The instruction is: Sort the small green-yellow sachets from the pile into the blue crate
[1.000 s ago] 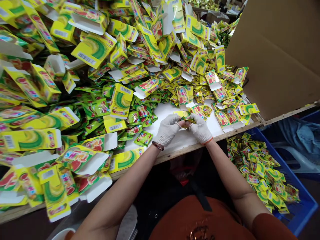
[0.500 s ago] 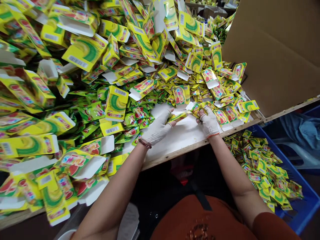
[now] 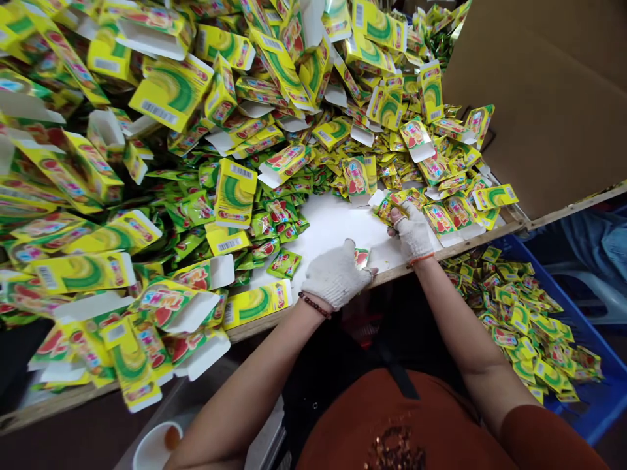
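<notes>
My left hand [image 3: 337,274], in a white glove with bare fingertips, is at the table's front edge. Its thumb and fingers are closed around a small watermelon-printed packet [image 3: 361,258], partly hidden by the glove. My right hand [image 3: 413,234], gloved the same way, pinches a small yellow carton [image 3: 385,207] with a white flap showing at its left end. The fingers cover part of that carton. Beside the right hand, several printed cartons [image 3: 443,219] lie in a row. A lone green packet [image 3: 285,264] rests on the white tabletop [image 3: 328,225] left of my left hand.
Cartons [image 3: 171,91] are heaped across the left and back, with green packets [image 3: 196,209] and yellow packets [image 3: 386,163] among them. Brown cardboard [image 3: 543,104] stands at the right. Below the table edge sits a blue crate [image 3: 582,365] of packets; a white cup [image 3: 157,447] is lower left.
My left hand has moved down and toward me, to the table edge, away from the right hand. The right hand keeps its pinch on the carton. The whole view has shifted slightly.
</notes>
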A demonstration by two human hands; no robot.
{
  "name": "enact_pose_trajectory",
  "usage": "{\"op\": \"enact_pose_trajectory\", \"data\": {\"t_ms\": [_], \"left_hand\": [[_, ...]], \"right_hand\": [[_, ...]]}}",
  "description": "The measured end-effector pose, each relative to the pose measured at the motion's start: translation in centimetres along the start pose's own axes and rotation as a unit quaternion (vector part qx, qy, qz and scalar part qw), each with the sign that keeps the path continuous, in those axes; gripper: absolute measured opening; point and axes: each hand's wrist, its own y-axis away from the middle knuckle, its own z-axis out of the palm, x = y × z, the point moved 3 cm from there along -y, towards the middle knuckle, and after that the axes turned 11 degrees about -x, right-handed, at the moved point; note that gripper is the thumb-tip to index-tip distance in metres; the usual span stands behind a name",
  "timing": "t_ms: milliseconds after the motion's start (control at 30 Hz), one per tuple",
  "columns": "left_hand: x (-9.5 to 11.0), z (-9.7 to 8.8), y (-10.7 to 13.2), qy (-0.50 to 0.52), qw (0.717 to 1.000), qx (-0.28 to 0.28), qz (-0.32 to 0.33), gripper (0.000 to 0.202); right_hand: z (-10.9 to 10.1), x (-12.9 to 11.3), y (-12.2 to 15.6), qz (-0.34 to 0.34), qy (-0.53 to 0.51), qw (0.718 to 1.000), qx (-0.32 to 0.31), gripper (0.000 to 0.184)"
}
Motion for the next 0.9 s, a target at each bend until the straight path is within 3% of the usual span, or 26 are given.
{"op": "enact_pose_trajectory", "data": {"t_ms": [67,200,367,467,600,700,767,900], "left_hand": [[-0.2,0.0,-0.5,-0.017,0.998,0.027,0.052,0.051],[-2.0,0.2,-2.8,-0.046,0.979,0.14,0.14,0.055],[-3.8,1.9,-4.3,0.054,0.957,0.19,0.213,0.053],[-4.3,2.4,-4.3,0.064,0.942,0.221,0.242,0.056],[-4.2,2.3,-4.1,0.008,0.934,0.227,0.277,0.051],[-3.8,2.0,-4.0,-0.036,0.936,0.213,0.279,0.047],[-3.5,1.9,-4.0,-0.053,0.942,0.197,0.266,0.049],[-3.3,1.9,-4.0,-0.058,0.958,0.169,0.223,0.057]], "right_hand": [[0.3,-0.2,0.2,-0.001,0.015,0.999,-0.033,0.054],[1.2,-0.2,0.4,-0.01,0.09,0.991,-0.095,0.05],[1.7,-0.2,0.3,-0.04,0.202,0.972,-0.116,0.033],[2.0,-0.5,0.5,-0.018,0.24,0.956,-0.165,0.027],[2.7,-0.8,0.8,0.025,0.299,0.924,-0.236,0.017],[3.2,-0.9,0.6,-0.012,0.385,0.899,-0.208,0.01],[3.5,-0.9,0.6,-0.035,0.398,0.897,-0.188,0.009],[3.4,-0.6,1.1,-0.048,0.34,0.912,-0.224,0.017]]}}
